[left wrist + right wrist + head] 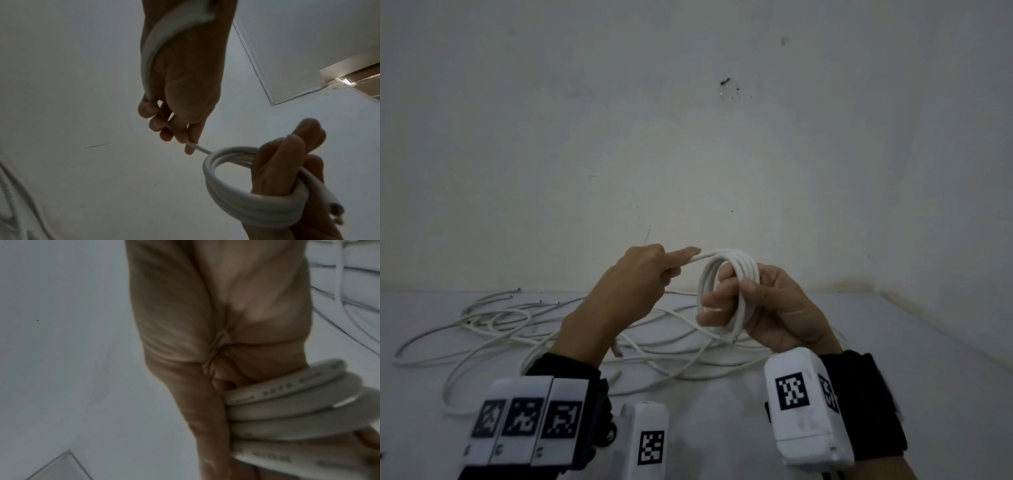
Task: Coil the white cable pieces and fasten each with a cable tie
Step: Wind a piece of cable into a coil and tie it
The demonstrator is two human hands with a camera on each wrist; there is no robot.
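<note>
A white cable coil (732,274) of several loops is held up above the table. My right hand (753,308) grips it, fingers curled through the loops (246,207), seen close up in the right wrist view as stacked turns of the coil (287,415). My left hand (647,274) pinches the cable's free length (698,257) just left of the coil, forefinger laid along it. In the left wrist view that free length of cable (150,53) runs down my left palm (185,91) and out between the fingers toward the coil. No cable tie is visible.
A tangle of loose white cables (524,325) sprawls over the white table (928,359) behind and below my hands. A plain white wall (688,137) rises at the table's far edge. The table's right side holds no cable.
</note>
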